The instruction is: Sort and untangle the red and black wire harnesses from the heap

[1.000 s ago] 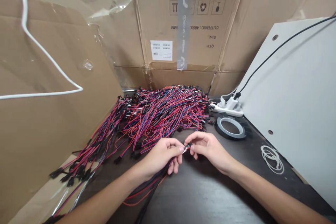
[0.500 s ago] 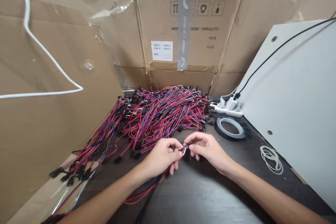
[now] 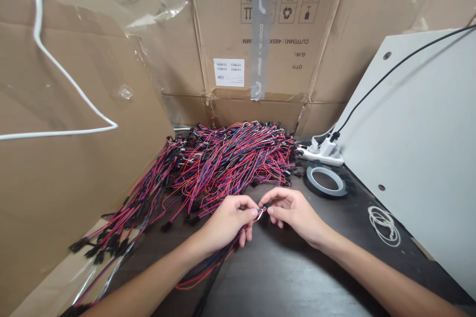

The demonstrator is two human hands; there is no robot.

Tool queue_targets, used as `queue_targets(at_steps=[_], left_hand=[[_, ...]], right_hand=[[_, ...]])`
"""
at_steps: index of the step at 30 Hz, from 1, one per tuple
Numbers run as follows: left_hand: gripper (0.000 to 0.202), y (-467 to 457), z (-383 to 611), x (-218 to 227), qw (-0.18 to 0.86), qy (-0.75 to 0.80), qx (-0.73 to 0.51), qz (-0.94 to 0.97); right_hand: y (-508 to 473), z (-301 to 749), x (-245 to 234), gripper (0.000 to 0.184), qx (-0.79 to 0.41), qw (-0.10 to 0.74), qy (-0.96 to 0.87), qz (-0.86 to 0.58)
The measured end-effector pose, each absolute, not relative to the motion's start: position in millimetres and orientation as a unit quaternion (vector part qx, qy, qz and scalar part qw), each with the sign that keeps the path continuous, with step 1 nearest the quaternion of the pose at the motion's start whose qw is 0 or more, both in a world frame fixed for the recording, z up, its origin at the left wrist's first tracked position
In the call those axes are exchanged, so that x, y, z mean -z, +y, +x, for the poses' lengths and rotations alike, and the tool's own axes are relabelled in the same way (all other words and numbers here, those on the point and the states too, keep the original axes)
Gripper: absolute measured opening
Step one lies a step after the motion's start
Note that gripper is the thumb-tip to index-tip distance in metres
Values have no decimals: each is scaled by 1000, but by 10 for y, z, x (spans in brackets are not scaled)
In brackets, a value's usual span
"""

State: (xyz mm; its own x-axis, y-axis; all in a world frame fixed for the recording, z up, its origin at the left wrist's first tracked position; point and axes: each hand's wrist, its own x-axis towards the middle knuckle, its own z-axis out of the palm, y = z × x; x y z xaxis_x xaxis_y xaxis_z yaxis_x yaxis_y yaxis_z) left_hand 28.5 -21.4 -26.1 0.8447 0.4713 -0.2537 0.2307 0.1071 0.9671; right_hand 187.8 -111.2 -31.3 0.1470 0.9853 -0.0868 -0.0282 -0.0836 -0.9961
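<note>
My left hand [image 3: 238,218] pinches a wire harness [image 3: 233,246] of red, blue and black wires, which trails down and left beneath the wrist. Facing it, my right hand [image 3: 288,207] is closed on the harness's end, where a small black piece shows between the fingertips. A short white wire [image 3: 260,215] sticks out in the gap between the two hands. The fingers partly cover the harness's end, so its details are hard to make out. Just behind the hands lies a large heap of similar wire harnesses [image 3: 238,158] with black connectors.
A roll of tape [image 3: 326,182] lies right of the heap, near a white power strip [image 3: 322,154]. Further right is a coil of thin white cord [image 3: 385,226]. Cardboard [image 3: 74,109] stands at left and back, a white panel [image 3: 416,133] at right.
Both hands keep nearly the same place. The white wire between them has shifted slightly, and the harness's end has turned a little in the fingertips.
</note>
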Motion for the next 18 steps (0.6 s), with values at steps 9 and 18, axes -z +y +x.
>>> queue_targets(at_steps=[9, 18], left_hand=[[30, -220, 301, 248, 699, 276, -88, 654], [24, -247, 290, 181, 706, 277, -56, 649]], right_hand=[[-1106, 1881, 334, 22, -495, 516, -431, -551], [-1127, 1824, 280, 21, -499, 529, -423, -541]])
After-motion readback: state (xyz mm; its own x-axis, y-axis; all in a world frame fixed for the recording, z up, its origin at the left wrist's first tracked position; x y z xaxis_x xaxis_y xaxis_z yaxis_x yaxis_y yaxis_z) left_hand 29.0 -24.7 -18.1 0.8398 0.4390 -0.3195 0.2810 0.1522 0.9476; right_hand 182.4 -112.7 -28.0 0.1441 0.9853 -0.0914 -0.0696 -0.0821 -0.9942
